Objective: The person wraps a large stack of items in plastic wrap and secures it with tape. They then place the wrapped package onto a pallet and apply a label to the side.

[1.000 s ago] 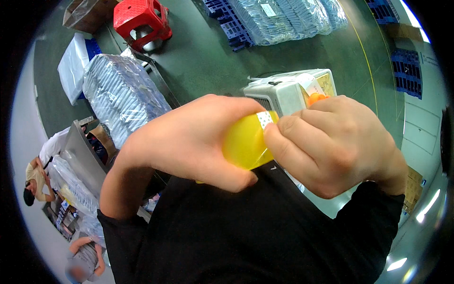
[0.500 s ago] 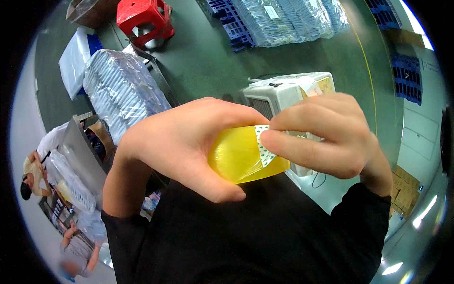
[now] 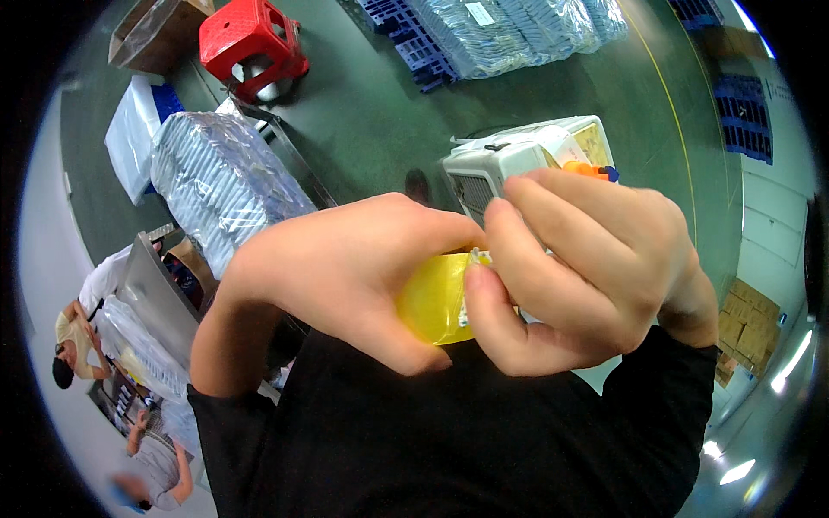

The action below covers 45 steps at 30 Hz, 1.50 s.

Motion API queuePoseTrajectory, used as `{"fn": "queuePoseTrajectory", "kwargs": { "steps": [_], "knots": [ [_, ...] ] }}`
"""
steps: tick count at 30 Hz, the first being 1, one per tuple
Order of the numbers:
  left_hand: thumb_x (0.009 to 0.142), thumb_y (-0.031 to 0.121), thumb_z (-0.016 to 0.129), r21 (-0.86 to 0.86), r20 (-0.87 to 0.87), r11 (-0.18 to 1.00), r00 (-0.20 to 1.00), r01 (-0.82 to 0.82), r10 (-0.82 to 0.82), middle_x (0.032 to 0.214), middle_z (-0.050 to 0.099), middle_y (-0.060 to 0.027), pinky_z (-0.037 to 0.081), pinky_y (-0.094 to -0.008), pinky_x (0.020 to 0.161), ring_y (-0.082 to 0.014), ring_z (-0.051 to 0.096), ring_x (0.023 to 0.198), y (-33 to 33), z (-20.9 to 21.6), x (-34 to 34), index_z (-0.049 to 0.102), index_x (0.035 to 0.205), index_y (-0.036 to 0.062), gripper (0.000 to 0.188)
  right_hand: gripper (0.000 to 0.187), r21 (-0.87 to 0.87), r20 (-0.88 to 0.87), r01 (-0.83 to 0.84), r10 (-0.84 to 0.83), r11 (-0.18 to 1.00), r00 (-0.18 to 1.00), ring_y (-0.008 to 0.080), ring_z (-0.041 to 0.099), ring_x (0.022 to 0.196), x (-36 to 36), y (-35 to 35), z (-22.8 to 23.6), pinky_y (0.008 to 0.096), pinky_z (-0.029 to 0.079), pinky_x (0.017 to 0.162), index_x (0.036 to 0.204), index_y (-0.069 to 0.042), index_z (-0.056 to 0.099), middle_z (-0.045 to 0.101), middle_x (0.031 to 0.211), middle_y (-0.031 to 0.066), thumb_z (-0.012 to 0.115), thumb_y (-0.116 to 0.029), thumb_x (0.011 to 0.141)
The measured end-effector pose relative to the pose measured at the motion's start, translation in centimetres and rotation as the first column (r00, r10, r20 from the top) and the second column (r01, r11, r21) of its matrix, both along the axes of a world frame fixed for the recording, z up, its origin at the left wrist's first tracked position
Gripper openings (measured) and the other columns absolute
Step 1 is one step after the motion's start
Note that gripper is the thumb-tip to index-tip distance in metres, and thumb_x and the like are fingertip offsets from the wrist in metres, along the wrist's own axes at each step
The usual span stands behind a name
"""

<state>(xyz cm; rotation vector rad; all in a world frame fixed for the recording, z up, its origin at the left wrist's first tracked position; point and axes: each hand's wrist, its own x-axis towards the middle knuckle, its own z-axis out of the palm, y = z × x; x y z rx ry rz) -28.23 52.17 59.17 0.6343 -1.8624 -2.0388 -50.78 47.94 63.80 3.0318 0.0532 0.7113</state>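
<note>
My left hand [image 3: 337,268] is wrapped round what looks like a roll of yellow tape [image 3: 427,302], thumb on the near side and fingers on the far side. A small white tab [image 3: 464,312] with a dotted pattern shows on the roll, mostly hidden by my right fingers. My right hand [image 3: 587,268] is curled at the roll's right end, its thumb pressed at the patterned tab. Whether the tab's end is between those fingertips is hard to see.
Beyond my hands stands a white plastic appliance [image 3: 509,160] with an orange object [image 3: 591,170] on it. Plastic-wrapped stacks [image 3: 224,181] are at left, with a red stool [image 3: 250,43] behind. Far off is a blue pallet [image 3: 406,43]. Two people [image 3: 78,341] are at far left.
My right hand has moved closer over the roll, its fingers curled further, covering most of the patterned tab and the roll's right end. My left hand keeps its hold.
</note>
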Motion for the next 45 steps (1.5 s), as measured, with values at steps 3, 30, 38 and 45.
{"fn": "queuePoseTrajectory", "kwargs": {
  "steps": [3,30,38,45],
  "knots": [
    [0.067,0.021,0.085,-0.052,0.109,0.997,0.992,-0.061,0.066,0.103,0.070,-0.0157,0.055,-0.0346,0.077,-0.0270,0.071,0.092,0.2,0.6,-0.3,0.058,0.123,0.0004,0.066,0.023,-0.170,-0.012,-0.031,0.029,0.985,0.999,0.0240,0.067,0.078,-0.9,-0.3,0.1,0.0305,0.059,0.065,0.098,-0.010,0.060,0.064,0.089,0.0082,0.067,-0.015,0.076],
    [0.088,0.012,0.075,0.247,0.063,0.948,0.980,-0.199,0.189,0.121,0.062,-0.0096,0.048,-0.0304,0.093,-0.0139,0.058,0.110,-1.4,-2.5,-4.8,0.052,0.131,-0.0007,0.050,0.010,-0.395,0.326,0.193,-0.059,0.898,0.944,0.0146,0.060,0.069,-6.4,-1.5,-4.1,0.0275,0.052,0.064,0.092,-0.014,0.064,0.060,0.087,-0.0007,0.065,-0.018,0.082],
    [0.087,0.010,0.077,0.401,0.122,0.847,0.936,-0.350,0.329,0.106,0.060,-0.0017,0.049,-0.0263,0.083,-0.0086,0.058,0.097,-2.3,-4.9,-6.0,0.056,0.120,0.0029,0.040,0.017,-0.058,0.254,0.441,-0.414,0.896,0.874,0.0154,0.057,0.071,-9.2,-0.8,-8.0,0.0273,0.049,0.062,0.096,-0.012,0.067,0.061,0.091,0.0016,0.068,-0.016,0.079],
    [0.085,0.012,0.080,0.353,0.123,0.923,0.985,-0.155,0.118,0.113,0.064,-0.0030,0.048,-0.0277,0.091,-0.0102,0.058,0.104,-4.7,-3.1,-7.8,0.056,0.125,0.0016,0.048,0.019,-0.151,0.327,0.587,-0.520,0.795,0.789,0.0135,0.057,0.073,-10.1,-0.2,-6.3,0.0271,0.041,0.064,0.092,-0.022,0.067,0.062,0.089,-0.0063,0.070,-0.022,0.074]
  ]
}}
